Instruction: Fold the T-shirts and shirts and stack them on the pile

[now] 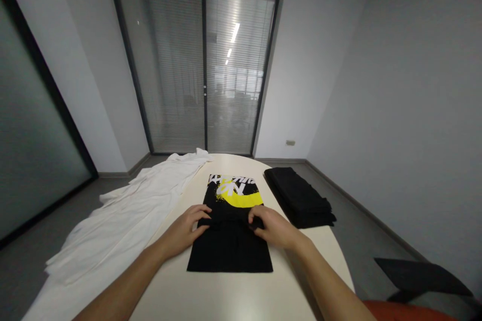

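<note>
A black T-shirt (229,253) lies folded into a long panel on the table, with white lettering and a yellow shape printed on its far half. A raised fold of cloth runs across its middle. My left hand (186,230) is at the left end of that fold, its thumb and fingers curled on the cloth. At the right end, my right hand (274,225) grips the fabric with bent fingers, just below the yellow print. The fingertips of both hands are partly hidden in the dark cloth.
The pale rounded table (226,296) carries a heap of white cloth (124,225) along its left side. A stack of folded black garments (297,195) sits at the right edge. A chair (422,276) stands at lower right. Glass doors with blinds (169,75) are beyond.
</note>
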Demonstrator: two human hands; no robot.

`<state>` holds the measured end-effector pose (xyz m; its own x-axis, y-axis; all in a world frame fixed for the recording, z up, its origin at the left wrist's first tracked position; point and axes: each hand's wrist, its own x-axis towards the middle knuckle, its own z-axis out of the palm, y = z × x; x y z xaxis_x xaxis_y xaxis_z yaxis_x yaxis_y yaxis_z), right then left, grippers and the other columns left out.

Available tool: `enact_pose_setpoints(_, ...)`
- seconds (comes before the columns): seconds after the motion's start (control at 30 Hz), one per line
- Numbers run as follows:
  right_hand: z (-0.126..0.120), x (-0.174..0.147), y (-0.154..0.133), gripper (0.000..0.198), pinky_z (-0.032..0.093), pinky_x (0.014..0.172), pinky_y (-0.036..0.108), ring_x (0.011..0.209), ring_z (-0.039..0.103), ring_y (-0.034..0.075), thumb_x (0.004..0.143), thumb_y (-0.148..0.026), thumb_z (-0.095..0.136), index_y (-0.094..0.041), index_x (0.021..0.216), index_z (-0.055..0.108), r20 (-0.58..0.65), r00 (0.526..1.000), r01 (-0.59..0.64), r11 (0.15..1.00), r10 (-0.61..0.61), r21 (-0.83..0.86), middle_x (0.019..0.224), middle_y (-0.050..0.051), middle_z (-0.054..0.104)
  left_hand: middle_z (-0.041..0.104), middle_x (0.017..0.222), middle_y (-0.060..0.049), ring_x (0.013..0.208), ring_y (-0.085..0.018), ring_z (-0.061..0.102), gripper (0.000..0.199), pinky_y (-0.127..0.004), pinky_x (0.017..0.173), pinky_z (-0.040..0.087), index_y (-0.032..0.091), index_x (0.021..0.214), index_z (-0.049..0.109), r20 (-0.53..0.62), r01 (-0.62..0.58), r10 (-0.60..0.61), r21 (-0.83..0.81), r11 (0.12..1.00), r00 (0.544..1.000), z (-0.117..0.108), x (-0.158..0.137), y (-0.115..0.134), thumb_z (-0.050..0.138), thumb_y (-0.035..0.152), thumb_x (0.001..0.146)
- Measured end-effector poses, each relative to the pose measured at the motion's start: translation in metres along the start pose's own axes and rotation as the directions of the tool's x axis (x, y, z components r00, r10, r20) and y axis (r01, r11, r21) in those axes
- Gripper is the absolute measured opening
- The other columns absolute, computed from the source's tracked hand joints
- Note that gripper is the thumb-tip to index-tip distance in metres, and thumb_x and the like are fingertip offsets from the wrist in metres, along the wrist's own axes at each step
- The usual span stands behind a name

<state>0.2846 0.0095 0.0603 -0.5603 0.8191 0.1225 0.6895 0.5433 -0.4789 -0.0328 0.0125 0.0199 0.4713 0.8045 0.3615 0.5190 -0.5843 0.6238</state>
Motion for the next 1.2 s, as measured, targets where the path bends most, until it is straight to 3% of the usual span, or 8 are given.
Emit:
enact_pose_setpoints(0.1,-0.004,-0.003,-0.001,0.023,0.041,0.082,0.027,0.090,0.058,0.017,0.073,-0.010,0.063,-0.022,0.092,0.062,-0.023,1.000,-0.001,1.000,0.001,0.004,0.095,0.001,0.065,0.063,0.122,-0.008,0.116,-0.021,0.058,0.016,-0.039,0.105,0.045,0.023,0.102,0.065,-0.026,-0.004,0.003,-0.017,1.000,1.000,-0.006,0.000,0.004,0.051,0.024,0.094)
enact_pose_setpoints(0.2,-0.006,-0.003,-0.003,0.021,0.040,0.078,0.027,0.089,0.056,0.018,0.073,-0.020,0.070,-0.022,0.093,0.061,0.002,1.000,-0.004,0.998,0.005,-0.067,0.096,0.002,0.063,0.065,0.118,-0.007,0.112,-0.021,0.060,0.018,-0.037,0.102,0.047,0.023,0.107,0.063,0.033,-0.016,0.016,0.007,1.000,0.999,-0.011,-0.002,0.006,0.052,0.023,0.093)
enact_pose_setpoints(0.37,-0.006,-0.004,-0.006,0.039,0.041,0.080,0.028,0.098,0.057,0.021,0.067,-0.018,0.072,-0.023,0.103,0.061,0.063,0.997,-0.041,0.978,0.055,-0.206,0.106,0.003,0.062,0.053,0.141,-0.007,0.128,-0.025,0.051,0.063,-0.042,0.112,0.039,0.031,0.139,0.049,0.235,-0.014,-0.002,0.064,0.998,0.972,-0.016,-0.014,0.007,0.072,0.029,0.080)
enact_pose_setpoints(0.57,-0.011,-0.004,-0.013,0.040,0.042,0.080,0.031,0.103,0.060,0.026,0.067,-0.016,0.068,-0.023,0.106,0.062,0.110,0.987,-0.075,0.938,0.119,-0.339,0.113,0.007,0.064,0.057,0.133,-0.005,0.123,-0.022,0.053,0.040,-0.037,0.106,0.043,0.028,0.122,0.062,0.243,-0.093,0.045,0.190,0.977,0.969,-0.019,-0.010,0.014,0.059,0.016,0.084)
enact_pose_setpoints(0.7,-0.014,-0.003,-0.016,0.032,0.042,0.080,0.032,0.100,0.062,0.026,0.072,-0.015,0.063,-0.022,0.103,0.063,0.084,0.985,-0.108,0.920,0.150,-0.378,0.109,0.008,0.067,0.064,0.112,-0.003,0.105,-0.020,0.060,0.017,-0.032,0.091,0.047,0.026,0.104,0.066,0.238,-0.072,0.012,0.247,0.966,0.971,-0.022,-0.004,0.021,0.054,0.023,0.091)
enact_pose_setpoints(0.9,-0.013,-0.003,-0.023,0.019,0.043,0.080,0.028,0.092,0.062,0.020,0.085,-0.016,0.048,-0.019,0.100,0.059,-0.159,0.981,-0.130,0.981,0.107,-0.145,0.100,0.008,0.066,0.065,0.105,-0.004,0.089,-0.018,0.063,0.029,-0.032,0.085,0.046,0.024,0.115,0.056,0.128,0.158,-0.171,0.104,0.982,0.977,-0.024,-0.004,0.030,0.032,0.036,0.103)
enact_pose_setpoints(1.07,-0.004,-0.005,-0.022,0.017,0.038,0.061,0.023,0.070,0.055,0.014,0.077,-0.019,0.058,-0.019,0.093,0.062,0.042,0.983,-0.182,0.981,0.179,0.068,0.085,0.002,0.064,0.063,0.116,-0.005,0.103,-0.019,0.059,0.023,-0.032,0.095,0.044,0.023,0.111,0.057,0.274,0.139,-0.130,-0.014,0.990,0.953,-0.031,-0.010,0.029,0.040,0.032,0.099)
enact_pose_setpoints(1.2,-0.006,-0.007,-0.015,0.016,0.035,0.058,0.021,0.067,0.051,0.011,0.071,-0.016,0.060,-0.018,0.087,0.062,0.123,0.975,-0.204,0.964,0.185,0.173,0.078,-0.002,0.060,0.061,0.124,-0.006,0.105,-0.018,0.058,0.019,-0.031,0.094,0.045,0.022,0.105,0.058,0.329,0.173,-0.139,-0.076,0.982,0.934,-0.040,-0.011,0.032,0.044,0.029,0.095)
